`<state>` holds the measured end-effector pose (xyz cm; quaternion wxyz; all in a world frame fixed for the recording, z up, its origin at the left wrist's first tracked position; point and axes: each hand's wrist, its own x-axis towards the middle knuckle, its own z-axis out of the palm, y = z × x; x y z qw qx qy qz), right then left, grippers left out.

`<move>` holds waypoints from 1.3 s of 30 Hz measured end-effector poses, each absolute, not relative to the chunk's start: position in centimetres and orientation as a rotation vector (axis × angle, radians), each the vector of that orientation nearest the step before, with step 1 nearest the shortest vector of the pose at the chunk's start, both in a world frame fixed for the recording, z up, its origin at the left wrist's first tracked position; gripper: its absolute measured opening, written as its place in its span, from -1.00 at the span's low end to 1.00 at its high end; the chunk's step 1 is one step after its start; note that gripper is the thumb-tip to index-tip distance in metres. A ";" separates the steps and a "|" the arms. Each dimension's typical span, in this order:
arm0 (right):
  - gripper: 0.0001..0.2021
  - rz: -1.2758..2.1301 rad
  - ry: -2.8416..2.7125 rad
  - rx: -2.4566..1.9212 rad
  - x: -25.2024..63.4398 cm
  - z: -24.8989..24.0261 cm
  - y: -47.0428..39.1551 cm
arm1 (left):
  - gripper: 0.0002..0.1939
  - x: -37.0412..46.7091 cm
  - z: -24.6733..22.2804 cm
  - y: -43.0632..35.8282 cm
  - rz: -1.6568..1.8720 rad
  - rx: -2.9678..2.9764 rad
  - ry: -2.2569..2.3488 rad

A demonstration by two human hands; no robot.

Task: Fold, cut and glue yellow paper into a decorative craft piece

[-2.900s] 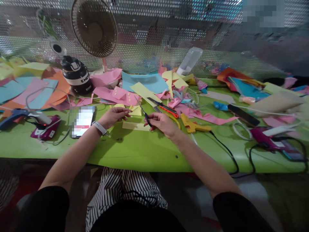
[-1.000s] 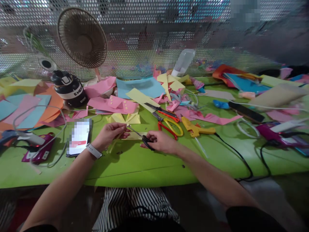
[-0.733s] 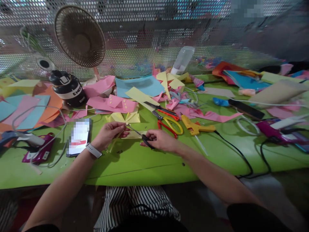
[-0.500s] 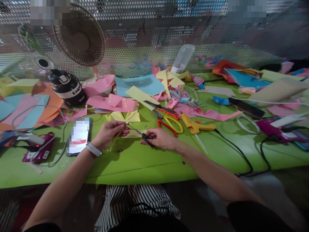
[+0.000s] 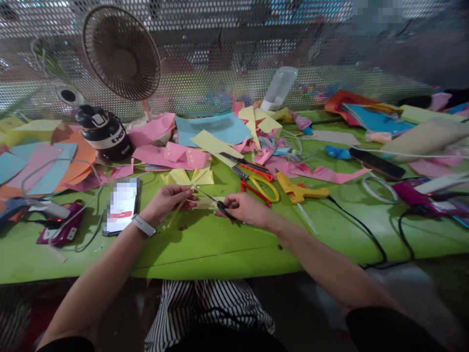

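Between the thumb and fingers of my left hand (image 5: pixel 170 201), thin strips of yellow paper (image 5: pixel 176 215) are pinched and hang down toward the table. My right hand (image 5: pixel 245 209) grips a pair of scissors (image 5: pixel 224 210) by the dark handles. Its narrow blades point left and reach the left fingertips; whether they are parted is too small to tell. Beneath the blades lies a flat pale yellow paper piece (image 5: pixel 205 203). Just behind my left hand sits a folded yellow paper (image 5: pixel 203 177).
Right of the hands lie larger scissors (image 5: pixel 269 188) with red and yellow handles, a box cutter (image 5: pixel 252 166) and a yellow glue gun (image 5: pixel 298 189) with a cord. A phone (image 5: pixel 121 205) lies by my left wrist. Coloured paper, a black bottle (image 5: pixel 106 134) and a fan (image 5: pixel 122 54) stand behind.
The view has shifted slightly. Both hands keep nearly the same place and hold; the scissors have turned a little at the left fingertips.
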<state>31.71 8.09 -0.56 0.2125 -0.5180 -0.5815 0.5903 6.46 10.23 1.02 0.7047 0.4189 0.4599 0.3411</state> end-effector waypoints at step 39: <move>-0.43 1.738 -1.682 -1.381 31.3 0.9 7.4 | -0.93 6.9 0.7 10.0 0.804 0.908 0.943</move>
